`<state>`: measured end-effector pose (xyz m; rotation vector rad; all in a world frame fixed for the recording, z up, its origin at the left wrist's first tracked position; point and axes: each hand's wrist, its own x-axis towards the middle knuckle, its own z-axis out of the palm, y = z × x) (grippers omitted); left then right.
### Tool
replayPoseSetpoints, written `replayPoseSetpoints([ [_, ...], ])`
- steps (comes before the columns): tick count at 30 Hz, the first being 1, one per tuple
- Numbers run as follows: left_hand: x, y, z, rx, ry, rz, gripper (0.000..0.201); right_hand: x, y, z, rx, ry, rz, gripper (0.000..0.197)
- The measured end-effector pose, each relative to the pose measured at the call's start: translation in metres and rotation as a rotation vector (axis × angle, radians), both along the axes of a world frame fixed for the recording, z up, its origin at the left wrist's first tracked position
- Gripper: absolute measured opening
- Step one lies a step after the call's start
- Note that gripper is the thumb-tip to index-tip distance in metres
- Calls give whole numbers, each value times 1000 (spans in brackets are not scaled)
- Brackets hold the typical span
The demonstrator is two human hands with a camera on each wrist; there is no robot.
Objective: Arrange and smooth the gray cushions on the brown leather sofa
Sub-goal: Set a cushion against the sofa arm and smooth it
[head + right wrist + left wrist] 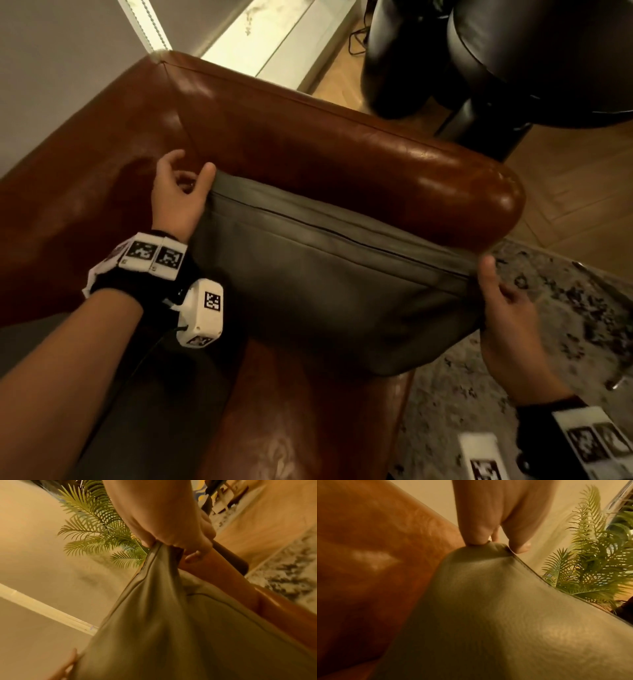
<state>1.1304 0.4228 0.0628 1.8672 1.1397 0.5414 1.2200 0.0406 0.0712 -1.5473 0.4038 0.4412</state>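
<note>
Your left hand and right hand each pinch a top corner of the gray cushion, which hangs against the sofa arm. It looks soft, saggy and smooth-skinned — likely slippery — so grip the piped seam corners. One cushion is plainly visible, one sofa.

The big gray leather cushion is covering most of the brown leather sofa's seat, and its far face against the armrest is staying out of sight. The right hand is hiding its fingers behind the cushion corner at 3 o'clock, with only the thumb showing. The right wrist camera's frame is cutting off that hand at 12 o'clock, and everything there is looking smeared. The black rounded leather chair is getting cropped at 1 o'clock.
</note>
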Motion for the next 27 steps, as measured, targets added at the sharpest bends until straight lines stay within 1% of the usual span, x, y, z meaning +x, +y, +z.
replayPoseSetpoints([
  [2,-17,-6,-3,35,57,43,59,-12,-10,1,29,109,43,43],
  [4,-31,-12,-5,100,182,47,57,-19,-16,1,46,168,19,32],
  [5,-34,-13,-5,113,220,37,55,-18,-16,1,66,161,-1,33],
  [6,-32,-12,-2,122,222,29,52,-15,-13,2,96,138,-19,39],
  [8,-20,-7,3,153,166,21,47,-7,-4,6,192,81,-101,49],
  [9,-12,-6,7,166,133,27,47,-2,0,7,258,62,-145,50],
  [11,1,-7,13,152,92,45,47,5,4,10,347,37,-199,45],
  [13,9,-11,12,146,119,55,46,5,4,9,319,27,-192,43],
  [14,9,-13,10,138,132,61,45,1,1,6,276,45,-147,48],
  [16,5,-13,3,117,134,86,48,-19,-8,-4,174,114,-53,70],
  [17,2,-12,-1,88,104,97,50,-29,-13,-11,119,137,-1,75],
  [18,-2,-10,-6,46,48,110,50,-37,-15,-17,75,137,54,74],
  [20,-13,-9,-12,-115,-104,125,50,-44,-17,-25,33,69,93,57],
  [21,-20,-10,-13,-185,-164,109,50,-43,-16,-27,34,27,83,48],
  [22,-26,-12,-14,-215,-190,70,48,-40,-15,-26,48,-10,72,40],
  [23,-31,-14,-14,-192,-180,26,48,-36,-16,-25,67,-35,68,34],
  [25,-31,-10,-13,-73,-156,-3,47,-32,-17,-25,91,-67,72,23],
  [26,-27,-8,-12,-29,-149,12,47,-31,-17,-27,75,-87,71,23],
  [27,-22,-7,-10,-6,-150,31,47,-30,-18,-28,47,-109,71,28],
])
